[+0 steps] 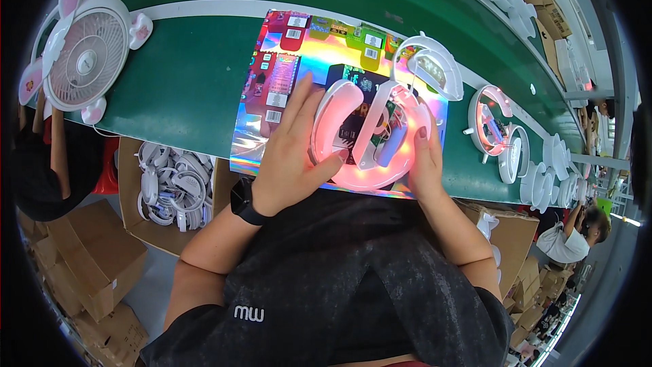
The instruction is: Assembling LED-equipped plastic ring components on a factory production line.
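A white, curved plastic housing point(370, 178), shaped like an open ring, glows pink-red from inside. Its inner side is open, showing a blue-purple cylindrical battery point(392, 146) and small wires. My left hand point(288, 153) holds the housing's left side, thumb on its lower rim and fingers stretched along the edge. Against the right side lies my right hand point(426, 163), fingers bent around the rim. A white cover piece point(445, 71) with a curved arm extends from the housing's upper right. Underneath is a shiny iridescent printed sheet point(249, 146) on the green bench.
A white fan with ear-like parts point(88, 51) stands at the far left. Below the bench edge, a cardboard box point(146, 233) holds several white housings. Another lit housing point(479, 129) and several white parts point(540, 183) line the right side. Other people sit on both sides.
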`<act>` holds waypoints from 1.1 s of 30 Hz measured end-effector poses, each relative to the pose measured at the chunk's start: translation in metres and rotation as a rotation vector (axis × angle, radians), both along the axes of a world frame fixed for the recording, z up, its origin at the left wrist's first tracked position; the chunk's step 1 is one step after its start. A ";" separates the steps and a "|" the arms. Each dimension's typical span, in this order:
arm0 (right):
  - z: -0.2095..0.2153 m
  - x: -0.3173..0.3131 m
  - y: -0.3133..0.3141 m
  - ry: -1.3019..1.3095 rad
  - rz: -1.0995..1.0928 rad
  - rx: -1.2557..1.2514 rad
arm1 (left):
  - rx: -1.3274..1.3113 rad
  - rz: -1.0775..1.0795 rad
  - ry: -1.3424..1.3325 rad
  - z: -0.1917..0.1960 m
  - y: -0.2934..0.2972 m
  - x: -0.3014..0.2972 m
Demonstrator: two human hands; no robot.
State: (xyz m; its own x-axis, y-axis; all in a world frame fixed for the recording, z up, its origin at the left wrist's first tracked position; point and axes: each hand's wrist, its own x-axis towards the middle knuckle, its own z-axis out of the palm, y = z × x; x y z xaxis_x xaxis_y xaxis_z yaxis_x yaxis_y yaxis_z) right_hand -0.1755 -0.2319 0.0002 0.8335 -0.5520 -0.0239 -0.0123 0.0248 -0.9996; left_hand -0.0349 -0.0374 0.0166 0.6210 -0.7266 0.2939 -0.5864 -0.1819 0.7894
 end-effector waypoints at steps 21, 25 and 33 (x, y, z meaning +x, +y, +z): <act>-0.011 -0.011 -0.016 -0.032 0.208 0.100 | -0.295 -0.145 0.976 -0.005 -0.007 0.017; -0.010 -0.011 -0.010 -0.050 0.242 0.129 | -0.086 -0.180 0.794 -0.010 -0.009 0.017; -0.012 -0.017 -0.012 -0.042 0.195 0.117 | -0.208 -0.074 0.570 -0.003 -0.007 -0.005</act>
